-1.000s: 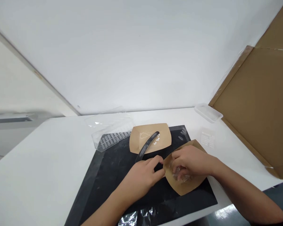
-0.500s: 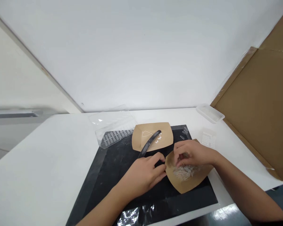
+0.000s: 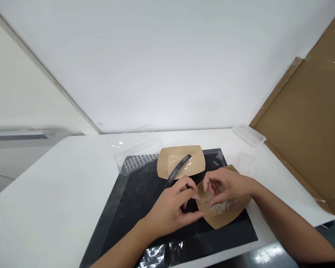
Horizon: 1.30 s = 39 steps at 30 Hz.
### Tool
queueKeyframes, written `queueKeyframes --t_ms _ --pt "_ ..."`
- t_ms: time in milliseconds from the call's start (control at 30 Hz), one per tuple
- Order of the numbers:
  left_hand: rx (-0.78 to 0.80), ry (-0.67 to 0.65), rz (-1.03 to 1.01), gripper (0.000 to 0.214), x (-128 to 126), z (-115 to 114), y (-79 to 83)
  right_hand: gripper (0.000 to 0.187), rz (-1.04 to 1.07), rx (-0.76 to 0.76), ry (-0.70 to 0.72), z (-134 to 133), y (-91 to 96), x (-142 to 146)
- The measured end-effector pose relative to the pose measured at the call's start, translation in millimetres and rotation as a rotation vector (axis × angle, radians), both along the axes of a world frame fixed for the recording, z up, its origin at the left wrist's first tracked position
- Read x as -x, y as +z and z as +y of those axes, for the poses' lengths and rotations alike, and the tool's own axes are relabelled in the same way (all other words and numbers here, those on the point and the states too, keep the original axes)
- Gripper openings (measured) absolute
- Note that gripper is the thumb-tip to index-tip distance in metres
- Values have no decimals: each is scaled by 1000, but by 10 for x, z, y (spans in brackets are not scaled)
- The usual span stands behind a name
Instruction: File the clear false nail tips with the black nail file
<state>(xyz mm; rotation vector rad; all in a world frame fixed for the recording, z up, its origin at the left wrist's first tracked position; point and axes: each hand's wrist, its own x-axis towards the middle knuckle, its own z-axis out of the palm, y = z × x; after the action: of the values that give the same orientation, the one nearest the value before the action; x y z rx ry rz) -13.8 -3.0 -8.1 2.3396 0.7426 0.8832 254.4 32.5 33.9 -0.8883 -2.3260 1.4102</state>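
My left hand point(image 3: 177, 206) is at the left rim of a brown paper tray point(image 3: 217, 223), thumb and fingers apart, with nothing visible between them. Over that same tray hovers my right hand point(image 3: 226, 186), its thumb spread away from curled fingers. A heap of small clear plastic nail tips point(image 3: 222, 207) lies in the tray beneath it, partly hidden by the hand. Behind my left hand, black tweezers point(image 3: 177, 170) rest across a second brown paper tray point(image 3: 167, 169), which holds several small white pieces point(image 3: 187, 164) and a thin white loop point(image 3: 174, 159).
A clear case point(image 3: 120, 162) with rows of nail tips point(image 3: 136, 162) lies at the back left of the black mat point(image 3: 128, 208). Several loose tips point(image 3: 218, 156) sit at the mat's far right corner. A white plastic container point(image 3: 248, 134) stands by the cardboard point(image 3: 304, 130).
My left thumb has opened away from the fingers, and that hand has shifted slightly right. The right thumb and fingers have parted over the nail tips.
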Motion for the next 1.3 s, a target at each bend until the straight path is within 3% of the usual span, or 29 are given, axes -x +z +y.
queueKeyframes --t_ms 233,500,767,967,1067,1167,1300 --pt "69 21 -83 14 -68 -12 -54 37 71 102 -6 16 -59 8" --pt "54 60 -210 20 -142 -58 22 52 149 160 -93 -46 -85 67" --pt "139 83 -262 13 -171 -57 30 29 120 64 -135 -147 -54 219" --pt "301 111 -285 9 -191 -88 -12 33 70 -15 -140 -150 -65 228" --pt "421 104 -310 13 -193 -90 -15 35 44 -40 -106 -114 -10 176" --pt "416 131 -309 13 -179 -68 -11 37 -20 -173 -84 -52 70 62" --pt "454 167 -320 12 -154 -38 -35 26 -198 -272 -12 13 123 -65"
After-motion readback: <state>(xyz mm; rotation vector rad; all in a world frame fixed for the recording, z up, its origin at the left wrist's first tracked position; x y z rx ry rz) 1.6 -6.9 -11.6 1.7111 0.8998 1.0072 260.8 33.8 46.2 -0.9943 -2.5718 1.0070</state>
